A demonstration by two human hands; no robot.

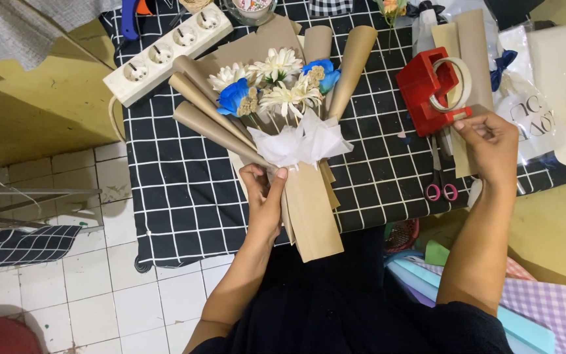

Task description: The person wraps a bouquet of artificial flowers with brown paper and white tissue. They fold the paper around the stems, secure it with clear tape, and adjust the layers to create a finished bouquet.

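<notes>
A person's left hand [264,196] closes around the stem end of a kraft-paper bouquet [283,131] lying on a black-and-white checked cloth [178,183], thumb raised beside the white tissue bow [302,144]. The right arm stretches forward, wrist bent, and the right hand [489,141] pinches at the front edge of a red tape dispenser [430,88]; what sits between the fingertips is too small to tell. The pink-handled scissors [441,187] are partly hidden by that wrist. The bouquet holds four white flowers and two blue ones. At the far edge, a four-socket white power strip [165,52] lies with its cord cut off.
</notes>
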